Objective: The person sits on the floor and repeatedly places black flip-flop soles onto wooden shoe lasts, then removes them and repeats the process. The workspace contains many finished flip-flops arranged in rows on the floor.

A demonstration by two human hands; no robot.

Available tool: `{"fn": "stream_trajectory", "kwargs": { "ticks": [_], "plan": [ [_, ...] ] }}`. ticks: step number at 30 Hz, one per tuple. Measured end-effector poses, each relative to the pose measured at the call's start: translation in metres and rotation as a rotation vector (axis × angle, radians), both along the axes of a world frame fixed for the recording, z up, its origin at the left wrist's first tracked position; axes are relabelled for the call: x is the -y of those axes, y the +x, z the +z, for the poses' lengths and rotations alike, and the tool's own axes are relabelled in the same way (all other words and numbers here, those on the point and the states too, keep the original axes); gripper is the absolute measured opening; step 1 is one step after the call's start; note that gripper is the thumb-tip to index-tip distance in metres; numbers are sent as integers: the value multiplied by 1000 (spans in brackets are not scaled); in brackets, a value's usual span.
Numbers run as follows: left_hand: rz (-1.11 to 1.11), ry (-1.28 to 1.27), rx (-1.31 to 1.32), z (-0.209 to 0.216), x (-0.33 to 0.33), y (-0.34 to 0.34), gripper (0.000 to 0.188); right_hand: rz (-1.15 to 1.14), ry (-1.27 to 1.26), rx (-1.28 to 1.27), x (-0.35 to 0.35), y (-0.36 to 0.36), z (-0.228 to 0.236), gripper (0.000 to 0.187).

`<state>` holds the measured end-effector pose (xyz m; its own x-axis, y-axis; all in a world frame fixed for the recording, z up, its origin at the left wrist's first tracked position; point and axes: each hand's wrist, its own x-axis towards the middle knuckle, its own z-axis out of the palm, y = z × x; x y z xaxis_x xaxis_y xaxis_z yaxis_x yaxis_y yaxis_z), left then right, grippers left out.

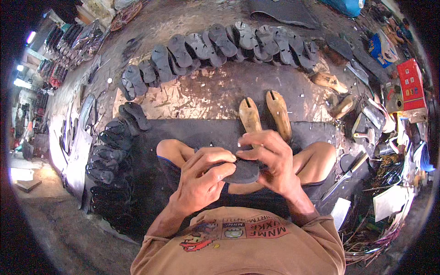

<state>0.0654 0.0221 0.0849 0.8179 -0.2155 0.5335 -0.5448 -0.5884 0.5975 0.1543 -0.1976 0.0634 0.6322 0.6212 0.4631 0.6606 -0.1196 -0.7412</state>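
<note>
Above my crossed legs, both hands hold a dark grey sandal sole (244, 173). My left hand (204, 176) is closed on its left side, thumb and fingers pressed at the edge. My right hand (271, 160) grips the other side with bent fingers, its fingertips close to those of the left at the upper edge. What lies between the fingertips is too small to make out. Just beyond my hands lie two wooden shoe lasts, the left last (250, 115) and the right last (277, 112), each with a slot in its end.
Several dark soles (160, 63) form an arc along the far side. Stacked black sandals (107, 153) lie at my left. Toward the right are another wooden last (329, 82), a knife (346, 176), a red box (411, 85), and a white paper (340, 211).
</note>
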Motion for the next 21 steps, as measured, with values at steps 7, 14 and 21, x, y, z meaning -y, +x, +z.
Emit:
{"fn": "stream_trajectory", "kwargs": {
  "ticks": [7, 14, 21],
  "plan": [
    [502, -560, -546, -32, -51, 49, 66, -721, -3, -400, -18, 36, -159, 67],
    [-92, -1650, -503, -93, -104, 98, 68, -408, 398, -1141, -10, 10, -192, 71],
    [267, -1545, -315, -95, -138, 93, 64, -138, -154, -271, 7, -48, -9, 70]
  ]
}}
